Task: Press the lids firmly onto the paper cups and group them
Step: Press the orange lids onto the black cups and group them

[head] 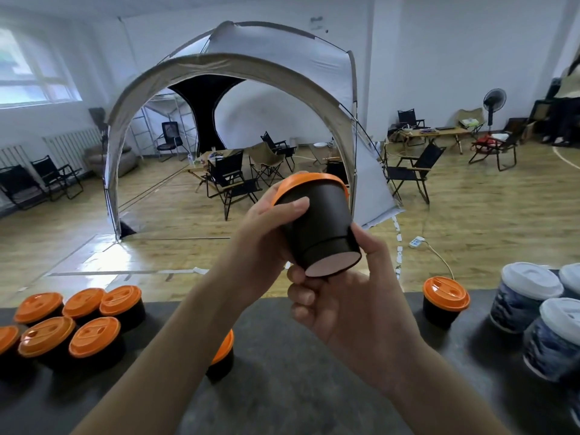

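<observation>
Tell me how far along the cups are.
Done: orange-lidded cluster left, white-lidded cluster right. In hand: left hand and right hand grip a lidded black cup, tilted. Left: grouping it, the middle stray and the right stray.

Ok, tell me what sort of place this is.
Probably a big indoor hall, perhaps a gym, staged as a camping display: a tent pitched on a wood floor, with folding camp chairs around it.

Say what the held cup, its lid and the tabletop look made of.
Cup: matte black paper, likely; pale card base, rolled bottom seam. Lid: orange plastic, slightly glossy, moulded rim. Tabletop: dark grey, matte, speckled; stone or laminate, unclear.
</observation>
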`<state>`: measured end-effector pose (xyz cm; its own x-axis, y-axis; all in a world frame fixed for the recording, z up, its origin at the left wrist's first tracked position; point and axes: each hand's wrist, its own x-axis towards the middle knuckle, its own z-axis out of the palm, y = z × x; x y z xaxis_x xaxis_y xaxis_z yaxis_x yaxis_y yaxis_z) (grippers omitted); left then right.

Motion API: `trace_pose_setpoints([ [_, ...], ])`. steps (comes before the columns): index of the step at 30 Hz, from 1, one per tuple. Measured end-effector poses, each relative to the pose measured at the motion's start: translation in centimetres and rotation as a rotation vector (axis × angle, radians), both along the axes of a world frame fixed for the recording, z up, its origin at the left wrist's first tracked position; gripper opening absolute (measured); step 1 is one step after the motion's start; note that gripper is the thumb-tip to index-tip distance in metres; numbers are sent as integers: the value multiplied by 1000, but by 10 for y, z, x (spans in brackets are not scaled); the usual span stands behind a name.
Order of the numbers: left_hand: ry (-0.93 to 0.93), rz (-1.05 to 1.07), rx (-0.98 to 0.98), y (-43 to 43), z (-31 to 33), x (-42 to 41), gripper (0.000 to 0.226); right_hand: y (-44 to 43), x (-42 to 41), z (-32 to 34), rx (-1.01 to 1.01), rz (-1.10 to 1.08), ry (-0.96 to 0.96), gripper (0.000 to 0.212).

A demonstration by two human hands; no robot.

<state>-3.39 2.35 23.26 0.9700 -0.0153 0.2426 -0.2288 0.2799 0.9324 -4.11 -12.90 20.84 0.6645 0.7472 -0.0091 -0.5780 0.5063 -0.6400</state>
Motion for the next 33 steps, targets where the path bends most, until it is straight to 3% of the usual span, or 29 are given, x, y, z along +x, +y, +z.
trace_pose_setpoints([
  [5, -40, 215, 257, -5, -2, 3, 39, 3, 3, -11, -103, -71, -85, 60],
  [10, -38, 17, 174, 3, -1, 2, 60, 1, 3, -9, -55, -26, -43, 68],
  [17, -64, 157, 213, 1, -8, 2, 47, 5, 6, -14, -136, -66, -76, 73],
  [24, 110, 27, 132, 9, -11, 6, 54, -2, 2, -10, 2, 129, 100, 75],
  [28, 55, 16, 209, 17, -17, 7, 39, -5, 4, -9, -134, 81, 66, 70],
  [31, 38, -142, 128, 20, -18, 2, 47, -10, 7, -11, -56, 140, 120, 73],
  [33, 32, -128, 101, 19, -20, 3, 45, -11, 7, -15, 14, 189, 141, 71],
])
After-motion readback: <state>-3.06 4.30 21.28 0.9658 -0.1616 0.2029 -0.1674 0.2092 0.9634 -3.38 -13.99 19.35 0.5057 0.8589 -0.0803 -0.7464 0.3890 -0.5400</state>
